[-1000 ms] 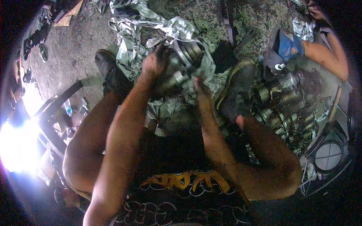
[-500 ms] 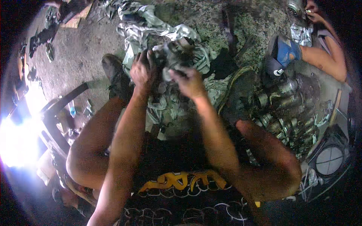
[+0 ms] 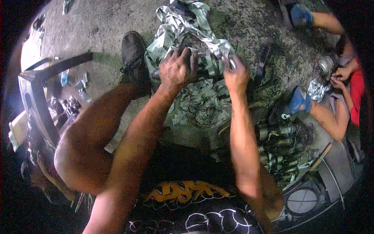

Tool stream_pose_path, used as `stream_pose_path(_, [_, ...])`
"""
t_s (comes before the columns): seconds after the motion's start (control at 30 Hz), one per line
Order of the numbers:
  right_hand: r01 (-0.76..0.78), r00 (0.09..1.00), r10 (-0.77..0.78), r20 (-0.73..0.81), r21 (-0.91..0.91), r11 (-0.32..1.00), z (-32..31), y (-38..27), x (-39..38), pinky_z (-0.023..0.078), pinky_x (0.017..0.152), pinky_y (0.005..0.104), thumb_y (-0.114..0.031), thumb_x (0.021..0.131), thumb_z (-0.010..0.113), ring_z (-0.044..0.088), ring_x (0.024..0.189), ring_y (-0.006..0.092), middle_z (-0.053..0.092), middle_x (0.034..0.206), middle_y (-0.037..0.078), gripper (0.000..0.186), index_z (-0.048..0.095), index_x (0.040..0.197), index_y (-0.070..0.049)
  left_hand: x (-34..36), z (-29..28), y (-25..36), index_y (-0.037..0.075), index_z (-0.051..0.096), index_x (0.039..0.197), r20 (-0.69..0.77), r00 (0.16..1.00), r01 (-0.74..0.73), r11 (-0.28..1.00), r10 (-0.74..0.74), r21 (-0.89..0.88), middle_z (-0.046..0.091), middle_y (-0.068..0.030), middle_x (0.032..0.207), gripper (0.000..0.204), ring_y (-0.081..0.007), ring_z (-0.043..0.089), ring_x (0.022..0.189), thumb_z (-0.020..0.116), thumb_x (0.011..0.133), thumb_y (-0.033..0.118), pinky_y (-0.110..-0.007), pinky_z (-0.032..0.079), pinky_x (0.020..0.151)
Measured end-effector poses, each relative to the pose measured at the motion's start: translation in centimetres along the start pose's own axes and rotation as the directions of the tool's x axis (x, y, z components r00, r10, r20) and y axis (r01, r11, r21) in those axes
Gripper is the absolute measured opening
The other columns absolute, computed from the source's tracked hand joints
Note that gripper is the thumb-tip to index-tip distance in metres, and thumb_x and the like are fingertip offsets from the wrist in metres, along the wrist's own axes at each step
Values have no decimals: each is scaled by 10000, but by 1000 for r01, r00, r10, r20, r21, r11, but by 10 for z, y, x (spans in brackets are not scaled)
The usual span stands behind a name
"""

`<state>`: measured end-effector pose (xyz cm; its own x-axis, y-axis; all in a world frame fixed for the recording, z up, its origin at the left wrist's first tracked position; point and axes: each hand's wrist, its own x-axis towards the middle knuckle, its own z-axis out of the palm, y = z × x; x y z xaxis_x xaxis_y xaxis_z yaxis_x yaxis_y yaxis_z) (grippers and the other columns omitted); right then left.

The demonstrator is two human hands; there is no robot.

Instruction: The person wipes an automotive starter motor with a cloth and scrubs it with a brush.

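Observation:
My left hand (image 3: 178,69) is closed over the left end of a dark, greasy metal part (image 3: 205,64); its fingers hide much of that part. To the right, my right hand (image 3: 236,72) pinches a crumpled silvery-white sheet (image 3: 219,46) near the part's right end. That sheet trails up and away across the floor, and I cannot tell whether it is cloth or plastic. Beneath the metal part, nearer to me, lies a heap of crumpled, grease-stained sheeting (image 3: 202,102).
Dirty metal parts (image 3: 286,146) are piled at the right, near a round-faced speaker panel (image 3: 302,201). A co-worker in red (image 3: 356,91) handles something beside a round metal part (image 3: 325,64). A dark metal frame (image 3: 37,101) stands left. My dark shoe (image 3: 134,52) is beside the sheet.
Both my hands have moved right in the picture, and they are farther apart. My right hand now grips the silvery sheet. The view has shifted, showing more of the co-worker at right.

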<state>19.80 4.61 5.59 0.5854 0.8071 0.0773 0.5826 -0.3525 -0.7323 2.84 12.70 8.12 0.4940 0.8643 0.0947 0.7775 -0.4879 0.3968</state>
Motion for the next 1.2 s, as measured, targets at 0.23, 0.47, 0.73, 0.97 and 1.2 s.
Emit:
stream_pose_path(0.23, [-137,964,178,198,-203,970,1,-13,0,492,706,420,-145,788,623,623,813,371,645,876,198,171,631,940,-68,6,-5,-2,68,650,991,79,995,65,998,-64,-6,638,-163,999,276,-342,623,825,554,867,294,-426,515,706])
stream_pose_path(0.47, [34,983,3,183,-196,980,-14,-25,-5,487,708,426,-137,780,634,604,824,379,622,921,198,203,620,968,-62,5,8,-9,100,633,1009,-4,1000,16,1000,-16,-25,622,-161,967,263,-340,621,781,546,864,301,-432,509,681])
stream_pose_path(0.73, [160,857,-48,512,-178,971,-1,-16,35,475,771,406,-168,801,629,601,875,365,623,968,180,225,650,977,-29,-4,6,-16,134,614,932,63,998,17,999,-19,27,597,-119,878,188,-316,605,801,561,846,292,-431,507,645])
stream_pose_path(0.97, [464,624,-107,774,-256,848,-64,-10,55,475,825,406,-71,764,618,587,912,377,619,992,194,221,640,977,-18,-8,2,-4,148,586,1051,142,988,75,993,-62,-88,593,-129,987,297,-334,569,948,492,863,358,-448,498,752])
stream_pose_path(1.2, [598,708,-13,706,-590,543,-281,-88,114,445,832,441,-122,792,608,565,927,397,590,956,224,263,624,1032,-16,-8,4,-14,146,564,1089,181,983,38,989,-13,-140,597,-100,1028,303,-303,563,997,423,858,283,-441,493,754])
